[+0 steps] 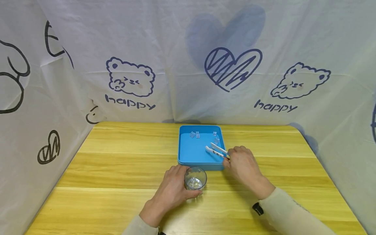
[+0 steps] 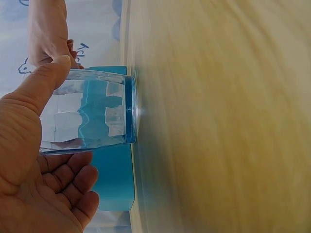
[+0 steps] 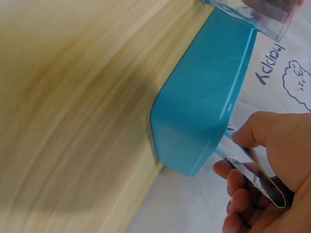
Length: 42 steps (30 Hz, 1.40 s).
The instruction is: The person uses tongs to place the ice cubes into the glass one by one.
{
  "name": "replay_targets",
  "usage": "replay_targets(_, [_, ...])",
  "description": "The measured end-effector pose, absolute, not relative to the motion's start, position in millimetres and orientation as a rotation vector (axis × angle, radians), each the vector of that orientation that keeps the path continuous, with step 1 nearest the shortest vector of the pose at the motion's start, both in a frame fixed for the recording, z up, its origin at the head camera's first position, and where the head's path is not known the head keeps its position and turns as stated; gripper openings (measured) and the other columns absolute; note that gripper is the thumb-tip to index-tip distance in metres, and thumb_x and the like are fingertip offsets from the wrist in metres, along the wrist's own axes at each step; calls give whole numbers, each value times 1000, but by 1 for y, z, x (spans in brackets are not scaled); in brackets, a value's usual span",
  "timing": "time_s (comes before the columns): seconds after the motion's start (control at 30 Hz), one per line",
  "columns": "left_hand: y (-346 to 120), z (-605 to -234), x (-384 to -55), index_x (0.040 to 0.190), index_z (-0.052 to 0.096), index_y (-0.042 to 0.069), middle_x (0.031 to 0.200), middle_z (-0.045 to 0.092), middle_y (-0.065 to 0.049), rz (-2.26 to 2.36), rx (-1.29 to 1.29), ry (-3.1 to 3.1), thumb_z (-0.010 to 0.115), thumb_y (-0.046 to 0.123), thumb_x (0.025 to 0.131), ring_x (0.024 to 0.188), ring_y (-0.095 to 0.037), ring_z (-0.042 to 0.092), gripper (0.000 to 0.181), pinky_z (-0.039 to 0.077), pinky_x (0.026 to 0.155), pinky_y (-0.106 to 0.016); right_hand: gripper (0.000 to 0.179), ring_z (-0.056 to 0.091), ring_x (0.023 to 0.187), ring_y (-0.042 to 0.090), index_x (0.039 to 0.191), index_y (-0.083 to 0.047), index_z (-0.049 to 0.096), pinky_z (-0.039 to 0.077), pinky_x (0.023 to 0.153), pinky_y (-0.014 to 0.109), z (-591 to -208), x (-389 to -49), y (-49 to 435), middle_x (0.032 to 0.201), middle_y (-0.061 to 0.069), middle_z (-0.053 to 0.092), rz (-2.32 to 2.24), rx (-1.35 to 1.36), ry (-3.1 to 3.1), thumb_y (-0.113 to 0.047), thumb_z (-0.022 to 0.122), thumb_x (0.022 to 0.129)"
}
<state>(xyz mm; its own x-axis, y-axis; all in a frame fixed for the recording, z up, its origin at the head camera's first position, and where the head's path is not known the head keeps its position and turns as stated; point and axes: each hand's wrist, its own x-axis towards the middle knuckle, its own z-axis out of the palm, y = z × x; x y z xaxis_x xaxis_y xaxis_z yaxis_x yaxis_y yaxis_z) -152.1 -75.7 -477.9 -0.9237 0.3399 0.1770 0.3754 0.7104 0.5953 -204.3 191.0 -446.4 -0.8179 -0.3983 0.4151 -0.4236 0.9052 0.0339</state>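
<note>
A clear drinking glass [image 1: 195, 176] stands upright on the table, with clear pieces showing at its bottom. My left hand [image 1: 172, 188] holds it from the left, thumb on the near side and fingers on the far side. In my right hand [image 1: 245, 168] is a pair of tongs [image 3: 262, 187], pinched between thumb and fingers. Their white tips are apart over the blue square box [image 1: 188, 153], with nothing visible between them. Several small clear cubes [image 1: 197, 134] lie inside the box along its back and right side.
The wood-grain table [image 1: 117, 169] extends to both sides of the box and glass. Behind it and at the sides hangs a white cloth [image 1: 176, 81] with bear and heart drawings. The glass stands just in front of the box.
</note>
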Motion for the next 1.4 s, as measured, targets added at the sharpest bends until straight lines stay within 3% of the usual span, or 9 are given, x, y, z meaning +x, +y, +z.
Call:
replay_targets(1.03, [-75,-480,-152,149,52,5,136,66,-10,-1022,-604,-2851,96,46,74,120,-28,60,95,45,108,-54,32,39,59,19,62,-10,53,39,57,32,-443,-202,186,60,1,42,127,583,-2709,-7,73,86])
replay_targets(1.4, [-76,-480,-153,141,57,5,131,66,-10,-1008,-591,-2860,96,47,74,117,-29,60,88,45,106,-53,33,37,59,18,62,-11,52,37,57,30,-443,-202,187,60,0,41,138,588,-2725,-6,71,88])
